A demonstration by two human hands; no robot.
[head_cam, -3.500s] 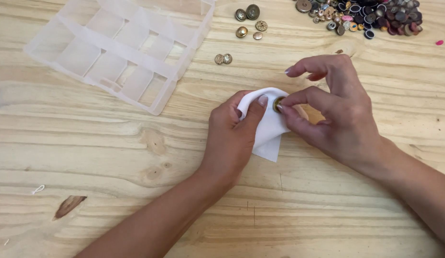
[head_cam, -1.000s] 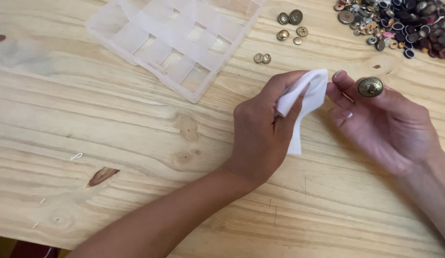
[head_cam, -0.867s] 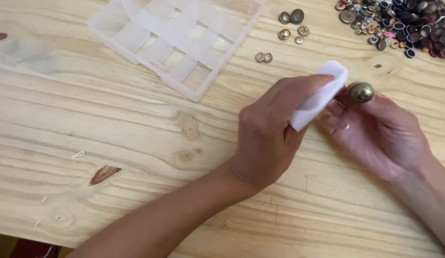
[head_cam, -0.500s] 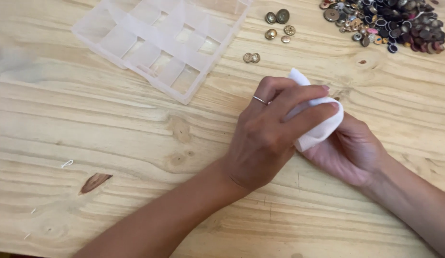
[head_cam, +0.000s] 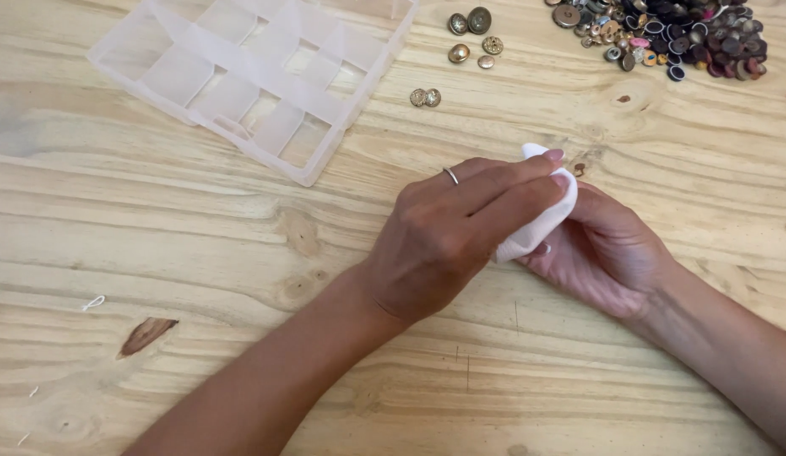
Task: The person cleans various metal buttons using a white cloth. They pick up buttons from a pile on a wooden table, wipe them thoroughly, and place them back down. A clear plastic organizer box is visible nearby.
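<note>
White cloth (head_cam: 545, 221), folded into a small pad, sits right of centre over the pale wooden surface (head_cam: 157, 236), pinched between both hands. Far left on the surface: a short white thread scrap (head_cam: 92, 301) and, below it, a dark brown knot (head_cam: 146, 334) in the wood. Upper left: a clear plastic organiser box (head_cam: 241, 80) with a grid of compartments, lying flat and slightly turned, its near corner well apart from the hands. Centre: the left hand (head_cam: 448, 236), back upward and wearing a thin ring (head_cam: 451, 176), with its fingers (head_cam: 511, 181) stretched rightward and pressed down on top of the cloth, so its grip is closed on the cloth. Above it, two small brass buttons (head_cam: 425, 97) lie touching each other, and further up a loose group of four metal buttons (head_cam: 471, 35). Right of centre: the right hand (head_cam: 608, 253), palm turned up beneath the cloth, cupping it from below; its grip is curled against the cloth, and whatever lies inside the fold is hidden. Upper right: a heap of mixed buttons (head_cam: 672, 34) in dark, metallic and pink tones, well apart from both hands.
</note>
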